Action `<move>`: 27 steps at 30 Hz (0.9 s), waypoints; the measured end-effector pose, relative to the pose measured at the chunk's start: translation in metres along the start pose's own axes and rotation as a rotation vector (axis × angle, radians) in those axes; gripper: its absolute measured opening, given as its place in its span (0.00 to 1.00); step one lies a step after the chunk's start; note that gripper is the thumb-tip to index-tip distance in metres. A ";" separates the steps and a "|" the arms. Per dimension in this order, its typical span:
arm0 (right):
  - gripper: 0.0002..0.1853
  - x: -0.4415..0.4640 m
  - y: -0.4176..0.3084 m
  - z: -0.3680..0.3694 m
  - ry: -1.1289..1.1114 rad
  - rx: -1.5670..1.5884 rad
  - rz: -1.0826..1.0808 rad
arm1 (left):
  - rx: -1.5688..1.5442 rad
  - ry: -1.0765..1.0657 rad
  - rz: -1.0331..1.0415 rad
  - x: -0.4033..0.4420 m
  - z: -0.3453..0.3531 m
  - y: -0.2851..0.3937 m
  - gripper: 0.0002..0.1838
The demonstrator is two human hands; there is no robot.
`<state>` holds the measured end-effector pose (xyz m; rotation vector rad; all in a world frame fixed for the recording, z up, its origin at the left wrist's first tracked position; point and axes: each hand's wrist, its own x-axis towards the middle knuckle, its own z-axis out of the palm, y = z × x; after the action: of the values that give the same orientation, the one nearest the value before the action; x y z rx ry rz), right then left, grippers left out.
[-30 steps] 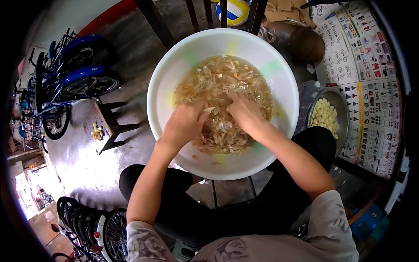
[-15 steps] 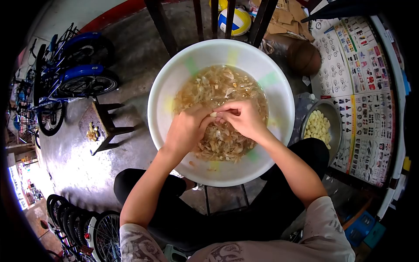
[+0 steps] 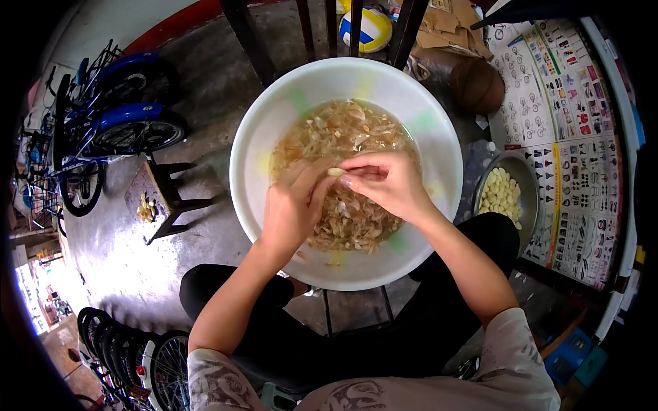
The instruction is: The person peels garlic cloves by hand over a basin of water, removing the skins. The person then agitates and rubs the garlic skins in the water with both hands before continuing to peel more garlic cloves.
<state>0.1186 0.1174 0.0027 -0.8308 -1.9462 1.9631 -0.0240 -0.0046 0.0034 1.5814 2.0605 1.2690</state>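
A pale garlic clove (image 3: pixel 336 172) is pinched between the fingertips of both hands, over a large white basin (image 3: pixel 264 116). My left hand (image 3: pixel 296 198) closes on it from the left, and my right hand (image 3: pixel 385 181) grips it from the right with thumb and forefinger. Below them, brownish water full of loose garlic skins (image 3: pixel 360 229) fills the bottom of the basin. To the right stands a metal bowl (image 3: pixel 529 188) holding many peeled garlic cloves (image 3: pixel 500 195), partly behind my knee.
A small wooden stool (image 3: pixel 164 202) with some garlic bits on it stands at left. Bicycles (image 3: pixel 130 130) are parked beyond it. Behind the basin are dark chair slats (image 3: pixel 305 31), a volleyball (image 3: pixel 370 31) and a brown ball (image 3: pixel 476 85). A printed sheet (image 3: pixel 555 151) covers the right side.
My hands have drawn slightly apart and the clove shows more between the fingertips. The right fingers have straightened a little. The view has shifted slightly.
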 end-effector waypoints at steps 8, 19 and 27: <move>0.09 0.003 0.012 0.001 0.005 0.186 0.009 | 0.157 -0.072 0.078 -0.002 -0.003 -0.002 0.12; 0.10 0.003 0.004 0.003 0.005 0.096 0.052 | 0.213 -0.050 0.143 -0.002 -0.003 -0.006 0.12; 0.08 0.003 0.001 0.000 -0.013 0.026 0.049 | -0.045 -0.079 0.012 0.004 -0.007 -0.008 0.10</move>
<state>0.1166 0.1191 0.0011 -0.8689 -1.9213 2.0211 -0.0348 -0.0050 0.0028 1.6006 1.9637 1.2275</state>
